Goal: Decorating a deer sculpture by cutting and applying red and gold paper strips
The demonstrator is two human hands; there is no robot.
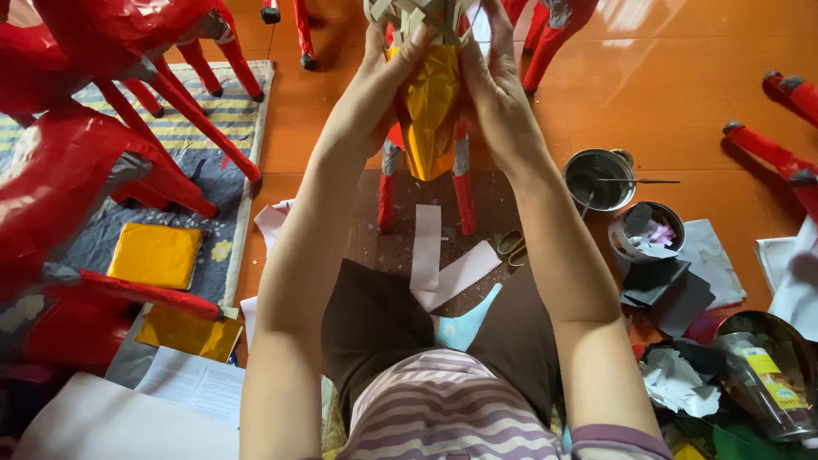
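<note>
Both my hands are raised at the top centre around a paper animal figure (pixel 430 119). Its front is covered in shiny gold foil, its legs are red with grey bands, and it stands on the wooden floor. My left hand (pixel 383 81) presses the foil on the figure's left side. My right hand (pixel 498 89) presses it on the right side. Grey paper strips stick up at the figure's top between my fingertips. White paper strips (pixel 430 255) lie on the floor under it, above my lap.
Several red paper animal figures (pixel 77 170) stand on a striped mat at left, with gold foil sheets (pixel 155 254) beside them. At right are a metal bowl with a brush (pixel 599 177), a cup of scraps (pixel 648 230), dark paper sheets, scissors (pixel 511 247) and a plastic bottle (pixel 763 379).
</note>
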